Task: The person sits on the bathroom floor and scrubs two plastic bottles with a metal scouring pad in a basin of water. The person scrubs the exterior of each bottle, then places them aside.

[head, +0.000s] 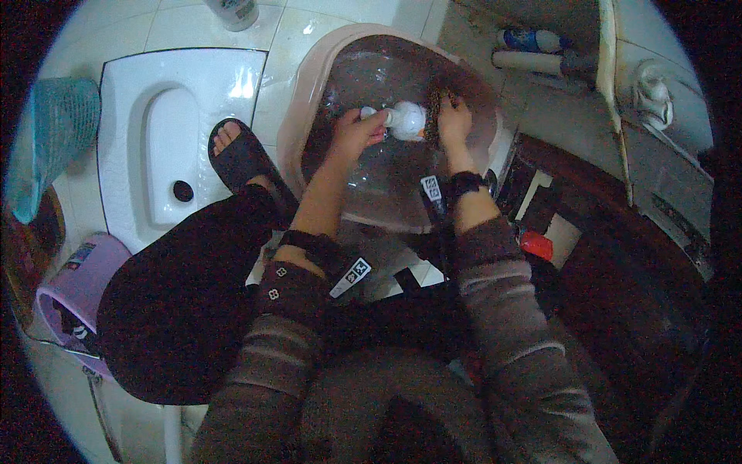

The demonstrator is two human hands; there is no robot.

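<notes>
A wide pinkish plastic basin (294,110) stands on the floor in front of me, its inside dark and shiny. Over it, my left hand (355,130) grips the neck and pump head of a white bottle (408,119), which is tilted with its body towards my right. My right hand (455,122) has its fingers curled on a brown speckled thing (432,119), which looks like patterned cloth, right beside the bottle's base. Whether the bottle touches it, I cannot tell. Both wrists wear dark bands with printed tags.
A white squat toilet (122,145) lies to the left, with my sandalled foot (237,151) at its edge. Farther left are a teal basket (66,127) and a lilac bucket (101,261). Bottles (524,40) stand at the upper right. A red object (536,245) lies right of my arm.
</notes>
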